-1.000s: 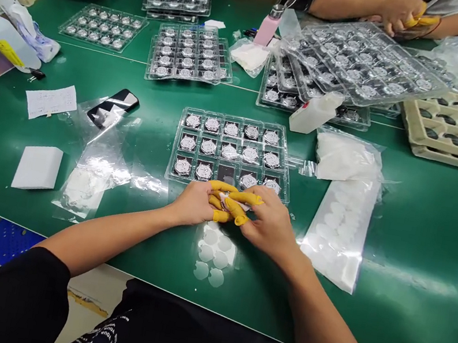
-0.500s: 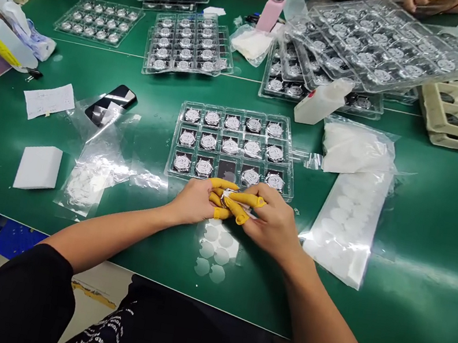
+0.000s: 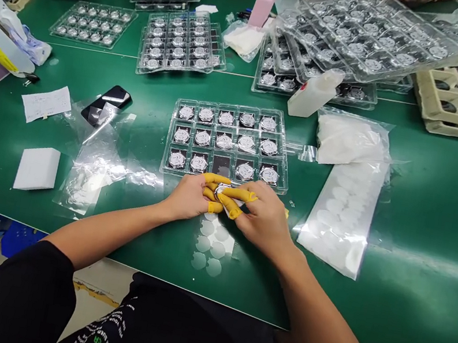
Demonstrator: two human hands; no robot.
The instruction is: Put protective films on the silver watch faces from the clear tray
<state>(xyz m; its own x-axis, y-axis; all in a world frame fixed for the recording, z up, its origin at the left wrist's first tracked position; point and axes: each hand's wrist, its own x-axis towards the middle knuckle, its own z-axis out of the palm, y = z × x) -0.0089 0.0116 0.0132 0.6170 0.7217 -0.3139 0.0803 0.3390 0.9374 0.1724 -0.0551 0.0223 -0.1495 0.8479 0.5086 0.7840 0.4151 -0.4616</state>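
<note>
Two hands (image 3: 186,198) (image 3: 265,222), one held watch (image 3: 221,190), one phone (image 3: 106,103)

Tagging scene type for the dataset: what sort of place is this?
Probably a watch assembly or packing line: clear trays of round metal watch parts on a green bench, left hand and right hand in yellow finger cots holding one piece.

Bare-armed worker in black, fingertips capped in yellow.
Both the left hand (image 3: 184,198) and the right hand (image 3: 267,223) wear yellow rubber finger cots (image 3: 237,194) on the thumb and several fingers, the rest of each hand uncovered. A black short sleeve (image 3: 14,299) covers the left upper arm, and both forearms are bare. The black garment at the lap carries white and green lettering (image 3: 104,339), probably a T-shirt print, too skewed from here to read.
</note>
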